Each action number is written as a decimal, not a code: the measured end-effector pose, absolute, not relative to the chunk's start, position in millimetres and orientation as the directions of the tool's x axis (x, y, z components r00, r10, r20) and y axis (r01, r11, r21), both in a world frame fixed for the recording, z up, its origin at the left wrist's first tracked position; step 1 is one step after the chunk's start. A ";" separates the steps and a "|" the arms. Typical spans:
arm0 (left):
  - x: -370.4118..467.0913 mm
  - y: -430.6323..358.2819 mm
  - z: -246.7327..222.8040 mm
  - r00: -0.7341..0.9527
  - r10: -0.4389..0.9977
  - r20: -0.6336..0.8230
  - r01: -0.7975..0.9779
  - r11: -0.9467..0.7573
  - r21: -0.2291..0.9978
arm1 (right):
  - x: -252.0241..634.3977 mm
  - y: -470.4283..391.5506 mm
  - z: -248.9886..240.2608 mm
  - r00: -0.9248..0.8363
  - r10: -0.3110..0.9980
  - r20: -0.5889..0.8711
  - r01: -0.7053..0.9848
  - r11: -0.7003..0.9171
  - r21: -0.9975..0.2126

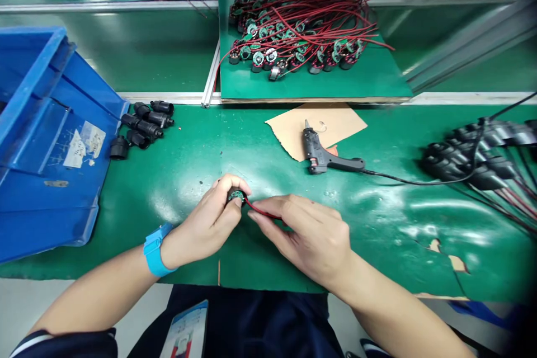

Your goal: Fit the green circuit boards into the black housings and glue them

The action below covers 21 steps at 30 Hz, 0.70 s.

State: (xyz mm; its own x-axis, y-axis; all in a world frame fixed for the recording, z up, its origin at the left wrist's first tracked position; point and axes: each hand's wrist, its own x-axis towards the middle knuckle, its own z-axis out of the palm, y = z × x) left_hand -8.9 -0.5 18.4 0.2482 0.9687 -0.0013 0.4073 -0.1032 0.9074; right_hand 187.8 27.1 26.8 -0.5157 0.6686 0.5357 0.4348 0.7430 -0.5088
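Near the front of the green bench, my left hand (216, 215) pinches a small round motor with a green circuit board (237, 196) on its end, the board turned upward. Thumb and fingers hide most of its body. Just to the right, my right hand (310, 232) is closed on the red wires (264, 212) that come off that board. Beyond my hands a black hot glue gun (323, 154) lies on its side, its nozzle over a piece of brown cardboard (285, 126).
A blue bin (90, 190) stands at the left, with several black plastic housings (145, 126) beside it. On a raised green board (310, 86) lies a heap of wired motors (268, 56). Black cabled parts (482, 156) are piled at the right; the glue gun's cord (411, 182) runs toward them.
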 end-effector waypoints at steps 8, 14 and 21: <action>-9.2 -5.8 14.5 0.226 0.954 -0.196 0.159 0.162 0.974 | 193.9 23.3 34.5 -0.554 0.634 0.540 0.504 0.771 -0.388; -6.5 -1.7 15.4 0.411 0.849 -0.332 -0.115 0.410 0.905 | 202.4 25.7 41.1 -0.588 0.639 0.496 0.601 0.755 -0.261; -6.9 -3.3 18.1 0.499 0.791 -0.355 -0.254 0.525 0.813 | 207.0 28.9 44.3 -0.611 0.669 0.423 0.661 0.725 -0.191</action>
